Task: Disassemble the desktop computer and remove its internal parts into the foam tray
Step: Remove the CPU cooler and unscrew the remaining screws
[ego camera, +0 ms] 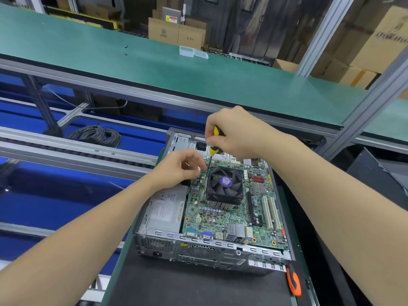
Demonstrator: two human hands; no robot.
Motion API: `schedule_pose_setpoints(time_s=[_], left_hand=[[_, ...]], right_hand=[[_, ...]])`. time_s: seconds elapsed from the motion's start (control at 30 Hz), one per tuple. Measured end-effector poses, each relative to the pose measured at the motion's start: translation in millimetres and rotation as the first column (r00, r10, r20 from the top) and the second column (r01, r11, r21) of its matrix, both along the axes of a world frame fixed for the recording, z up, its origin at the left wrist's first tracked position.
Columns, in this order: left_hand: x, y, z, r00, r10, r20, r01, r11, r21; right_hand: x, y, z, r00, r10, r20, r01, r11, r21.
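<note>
Right hand (pixel 234 133) curled round a yellow-and-black screwdriver (pixel 213 150), shaft angled down to the 10 o'clock corner of a black cooler fan (pixel 225 184). Left hand (pixel 178 167) curls beside the shaft; whether it pinches it is unclear. The fan tops a green motherboard (pixel 220 217) inside the open grey desktop computer (pixel 198 250), which lies on a dark mat (pixel 187 288) at 6 o'clock. Silver power supply (pixel 165 208) at the board's 9 o'clock; orange-handled tool (pixel 293 281) at the case's 4 o'clock.

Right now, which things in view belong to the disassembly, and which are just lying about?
In the job: desktop computer, motherboard, cooler fan, yellow-handled screwdriver.
Lying about: orange-handled tool by the computer, cable coil, clear plastic boxes, cardboard boxes.
</note>
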State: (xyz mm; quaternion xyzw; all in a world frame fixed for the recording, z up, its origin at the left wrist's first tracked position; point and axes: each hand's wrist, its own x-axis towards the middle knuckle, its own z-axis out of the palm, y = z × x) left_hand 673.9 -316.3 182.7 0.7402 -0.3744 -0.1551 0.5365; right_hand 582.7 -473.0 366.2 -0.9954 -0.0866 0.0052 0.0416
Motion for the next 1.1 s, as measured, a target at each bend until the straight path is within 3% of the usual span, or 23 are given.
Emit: schedule_pose_setpoints(time_s=[0.13,0.23,0.4,0.57,0.67,0.77,0.87,0.97,1.1], left_hand=[[2.1,-1.5,18.3,0.954,-0.235,-0.187,0.206,0.965,-0.159],[3.8,-7.7,33.3,0.931,-0.325,-0.167,0.296,0.938,-0.179],[6.3,-14.9,48.0,0.876,-0.407,-0.258,0.341,0.902,-0.263],[2.9,-17.8,46.4,0.953,-0.245,-0.180,0.206,0.956,-0.211],[0.3,-18.7,44.6,0.979,-0.149,-0.143,0.117,0.971,-0.208],[0.3,-18.3,42.0,0.990,-0.085,-0.116,0.059,0.976,-0.209],[-1.9,-21.5,44.1,0.995,-0.041,-0.094,0.022,0.979,-0.201],[-4.9,-23.2,47.6,0.990,-0.047,-0.131,0.017,0.975,-0.222],[7.3,-13.9,61.7,0.932,-0.296,-0.211,0.270,0.952,-0.147]], right_hand=[[7.8,5.0,2.4,0.997,-0.065,-0.036,0.056,0.978,-0.202],[12.2,10.9,1.8,0.994,-0.103,0.023,0.105,0.949,-0.297],[19.7,8.0,3.7,0.996,0.040,-0.079,-0.062,0.950,-0.306],[17.9,-0.4,13.1,0.966,0.188,-0.176,-0.226,0.946,-0.233],[22.1,0.9,14.8,0.945,0.265,-0.191,-0.311,0.908,-0.281],[24.0,3.3,16.8,0.936,0.286,-0.207,-0.333,0.909,-0.251],[24.0,-2.8,16.3,0.975,0.194,-0.110,-0.214,0.953,-0.216],[22.8,-3.7,7.8,0.989,-0.102,0.105,0.120,0.977,-0.179],[27.0,6.9,-5.3,0.960,-0.273,0.057,0.278,0.952,-0.126]])
